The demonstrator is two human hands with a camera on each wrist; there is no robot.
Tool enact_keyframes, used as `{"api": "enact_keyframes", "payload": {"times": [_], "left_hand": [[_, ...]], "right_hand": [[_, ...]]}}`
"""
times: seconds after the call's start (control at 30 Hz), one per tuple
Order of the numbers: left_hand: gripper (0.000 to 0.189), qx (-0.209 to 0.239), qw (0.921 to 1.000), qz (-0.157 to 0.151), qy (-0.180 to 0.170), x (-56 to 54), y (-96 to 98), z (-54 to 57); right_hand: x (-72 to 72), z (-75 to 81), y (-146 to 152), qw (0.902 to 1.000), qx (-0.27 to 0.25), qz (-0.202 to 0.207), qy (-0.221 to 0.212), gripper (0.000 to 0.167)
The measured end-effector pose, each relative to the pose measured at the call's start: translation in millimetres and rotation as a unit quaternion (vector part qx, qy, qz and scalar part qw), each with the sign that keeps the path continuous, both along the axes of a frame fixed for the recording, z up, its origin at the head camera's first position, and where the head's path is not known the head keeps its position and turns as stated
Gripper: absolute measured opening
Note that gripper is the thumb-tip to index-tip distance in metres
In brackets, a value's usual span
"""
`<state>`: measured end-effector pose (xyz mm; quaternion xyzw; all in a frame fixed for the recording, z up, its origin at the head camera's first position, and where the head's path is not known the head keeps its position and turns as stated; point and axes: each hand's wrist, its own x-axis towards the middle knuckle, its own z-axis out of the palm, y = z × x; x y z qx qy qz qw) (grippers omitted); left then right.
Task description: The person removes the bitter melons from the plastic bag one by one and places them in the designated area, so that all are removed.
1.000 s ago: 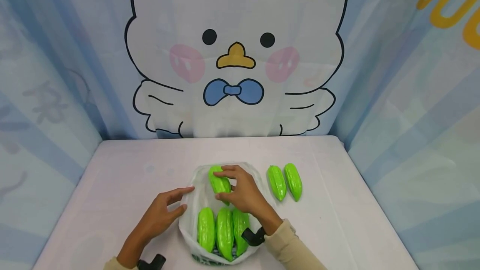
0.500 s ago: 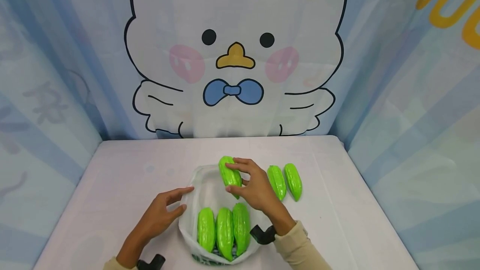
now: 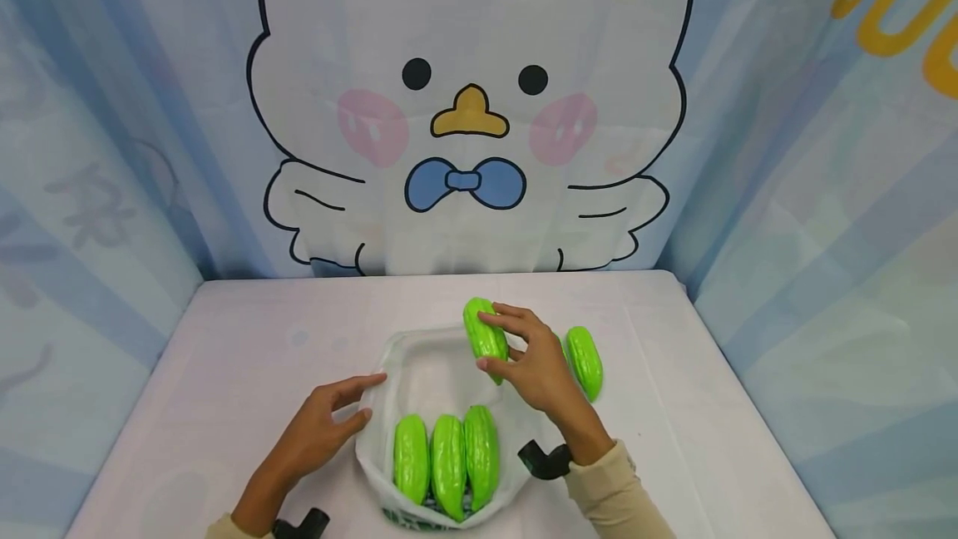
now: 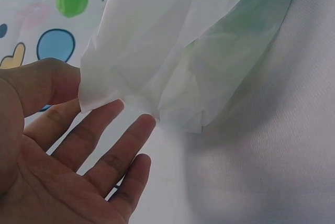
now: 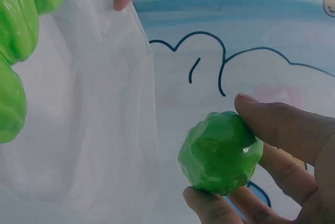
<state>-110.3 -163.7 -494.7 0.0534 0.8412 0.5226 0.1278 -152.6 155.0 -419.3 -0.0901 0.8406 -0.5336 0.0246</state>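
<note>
My right hand (image 3: 540,366) holds a bright green, ridged toy bitter melon (image 3: 482,329) between thumb and fingers, raised near the far right rim of a white plastic bag (image 3: 419,348). The end of that bitter melon (image 5: 220,153) faces the right wrist view. Three more bitter melons (image 3: 448,464) lie side by side in the near part of the opened bag. At the bag's left rim, my left hand (image 3: 322,431) touches the plastic with spread, nearly straight fingers (image 4: 112,164); its thumb tip is partly hidden behind the plastic in the left wrist view.
Right of the bag, a bitter melon (image 3: 585,363) lies on the white-covered table (image 3: 674,439); another beside it is mostly hidden behind my right hand. A cartoon-printed curtain (image 3: 471,231) stands at the table's far edge, with blue curtains on both sides.
My right hand has lifted the bitter melon from over the bag and carried it right and away from me, toward the two outside. The left hand has stayed at the rim.
</note>
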Motion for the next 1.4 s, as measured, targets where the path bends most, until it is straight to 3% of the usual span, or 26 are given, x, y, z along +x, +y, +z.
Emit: {"api": "enact_keyframes", "payload": {"times": [0.8, 1.4], "left_hand": [[0.049, 0.0, 1.0, 0.004, -0.003, 0.4, 1.0, 0.6], [0.049, 0.0, 0.9999, 0.01, -0.007, 0.1, 0.6, -0.9]], "right_hand": [[-6.8, 4.1, 45, 0.9986, -0.035, -0.039, 0.002, 0.065], [-7.2, 3.4, 80, 0.9966, -0.015, -0.08, -0.004, 0.061]]}}
